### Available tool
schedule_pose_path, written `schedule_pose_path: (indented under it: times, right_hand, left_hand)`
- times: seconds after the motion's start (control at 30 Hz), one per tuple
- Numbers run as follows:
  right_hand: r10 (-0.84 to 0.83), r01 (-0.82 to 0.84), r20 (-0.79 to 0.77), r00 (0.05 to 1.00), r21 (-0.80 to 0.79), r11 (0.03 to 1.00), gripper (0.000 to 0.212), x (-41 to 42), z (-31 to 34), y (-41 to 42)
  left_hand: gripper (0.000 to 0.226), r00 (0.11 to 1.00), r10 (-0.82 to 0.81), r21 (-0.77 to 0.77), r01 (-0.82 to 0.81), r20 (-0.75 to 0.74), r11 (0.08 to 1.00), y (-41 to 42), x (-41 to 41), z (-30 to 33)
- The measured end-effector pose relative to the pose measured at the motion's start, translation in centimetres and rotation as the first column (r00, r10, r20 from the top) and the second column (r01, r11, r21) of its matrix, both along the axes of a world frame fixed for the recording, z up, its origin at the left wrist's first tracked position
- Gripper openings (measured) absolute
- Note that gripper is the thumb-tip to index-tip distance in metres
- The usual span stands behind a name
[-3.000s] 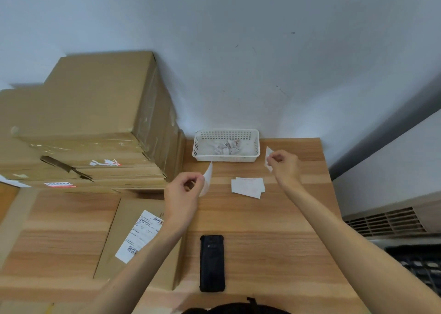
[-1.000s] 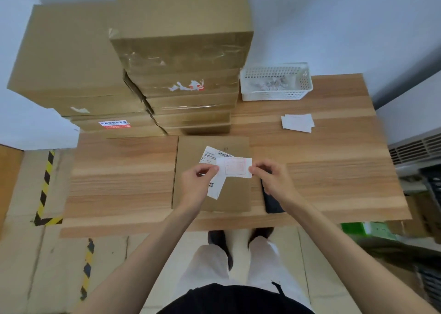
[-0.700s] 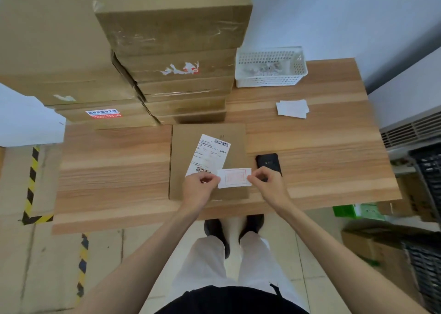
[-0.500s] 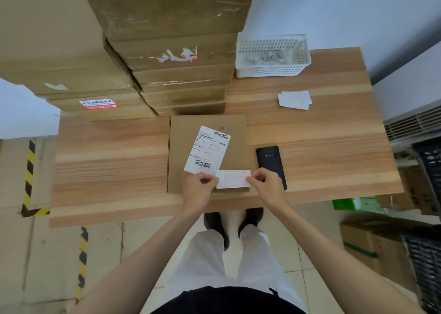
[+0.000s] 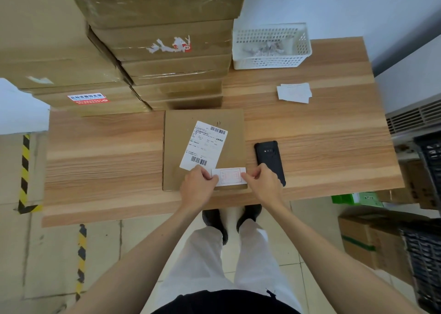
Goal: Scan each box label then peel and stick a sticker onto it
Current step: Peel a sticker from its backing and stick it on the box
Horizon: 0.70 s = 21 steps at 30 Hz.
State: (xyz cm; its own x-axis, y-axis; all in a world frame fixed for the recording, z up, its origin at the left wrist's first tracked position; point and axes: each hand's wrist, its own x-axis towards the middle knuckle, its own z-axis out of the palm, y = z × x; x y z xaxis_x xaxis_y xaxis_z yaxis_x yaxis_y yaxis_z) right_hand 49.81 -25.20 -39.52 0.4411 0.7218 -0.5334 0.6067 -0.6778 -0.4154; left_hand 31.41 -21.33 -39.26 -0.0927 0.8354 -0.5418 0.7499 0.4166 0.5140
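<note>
A flat cardboard box [image 5: 176,146] lies on the wooden table [image 5: 322,141] near its front edge, with a white shipping label [image 5: 204,144] stuck on top. A small white sticker [image 5: 229,176] with a red printed frame sits at the box's near right corner, just below the label. My left hand [image 5: 196,186] pinches the sticker's left end and my right hand [image 5: 262,184] pinches its right end. A black handheld scanner [image 5: 268,156] lies on the table right of the box, partly under my right hand.
Tall stacks of taped cardboard boxes [image 5: 167,51] fill the table's back left. A white basket [image 5: 270,47] with crumpled paper stands at the back, and a small pile of stickers [image 5: 294,92] lies in front of it. Boxes and crates stand on the floor at right.
I peeled the sticker from its backing and carried it with both hands from the back of the table down to the box's near right corner. In the last half second the hands barely moved.
</note>
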Motion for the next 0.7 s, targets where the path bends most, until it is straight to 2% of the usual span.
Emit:
schedule_pose_path:
  times: [0.13,0.2,0.37,0.53,0.7]
  right_hand:
    - [-0.003,0.002,-0.082,0.997,-0.01,1.0,0.034,-0.3,-0.2,0.5]
    - [-0.011,0.009,-0.139,0.99,-0.017,1.0,0.029,-0.3,-0.4,0.7]
    - [-0.066,0.066,-0.287,0.956,-0.01,0.998,0.024,1.0,-0.9,0.2]
    - [0.005,-0.017,-0.302,0.953,-0.038,0.999,0.028,0.3,-0.8,-0.9]
    - [0.048,-0.051,-0.399,0.916,0.001,0.999,0.02,1.7,-1.4,-1.3]
  left_hand:
    - [0.04,0.996,-0.035,0.004,0.035,-0.084,0.999,0.6,0.2,0.2]
    - [0.038,0.997,-0.042,0.016,0.043,-0.071,0.999,0.8,0.0,-0.1]
    - [0.028,0.996,-0.024,0.008,0.023,0.089,1.0,0.6,-1.9,-0.6]
    - [0.041,0.989,-0.145,0.008,0.145,0.036,0.989,0.3,-1.7,-0.1]
    - [0.026,0.973,-0.193,-0.042,0.2,0.125,0.979,0.9,-3.7,-0.4]
